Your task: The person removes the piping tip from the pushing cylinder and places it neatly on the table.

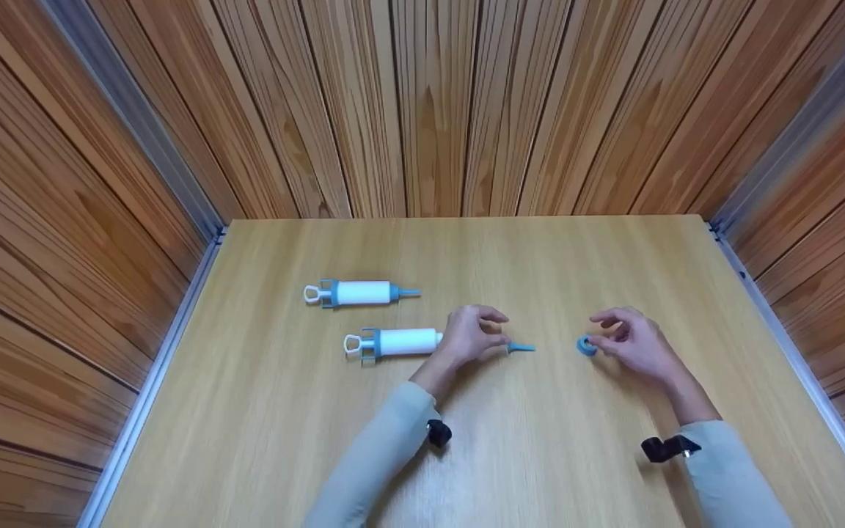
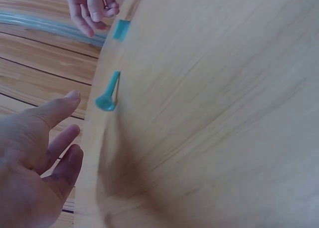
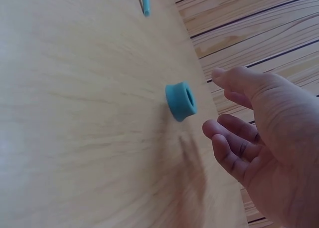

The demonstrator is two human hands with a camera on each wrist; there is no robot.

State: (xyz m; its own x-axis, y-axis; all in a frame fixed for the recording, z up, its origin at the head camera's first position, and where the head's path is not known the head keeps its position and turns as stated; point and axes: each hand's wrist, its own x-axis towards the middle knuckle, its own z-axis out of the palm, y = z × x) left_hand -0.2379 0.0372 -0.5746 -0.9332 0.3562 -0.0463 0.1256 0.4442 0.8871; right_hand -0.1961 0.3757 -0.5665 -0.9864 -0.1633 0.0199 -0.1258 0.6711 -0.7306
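Just left of a small teal nozzle (image 1: 520, 347) with a flared base, my left hand (image 1: 470, 334) hovers above the table. Its fingers are spread and hold nothing in the left wrist view, a gap apart from the nozzle (image 2: 106, 99). Partly behind that hand lies a white toy syringe body (image 1: 406, 341) with a blue collar and white pull handle. To the right, a teal ring (image 1: 587, 345) stands on its edge. My right hand (image 1: 635, 341) is beside it; in the right wrist view, the loosely bent fingers sit apart from the ring (image 3: 178, 101).
Farther back on the left lies a second toy syringe (image 1: 364, 292) with a nozzle at its tip. The wooden table (image 1: 540, 455) is bounded by plank walls (image 1: 437, 110) at the back and sides, with metal rails (image 1: 796, 359) along its side edges.
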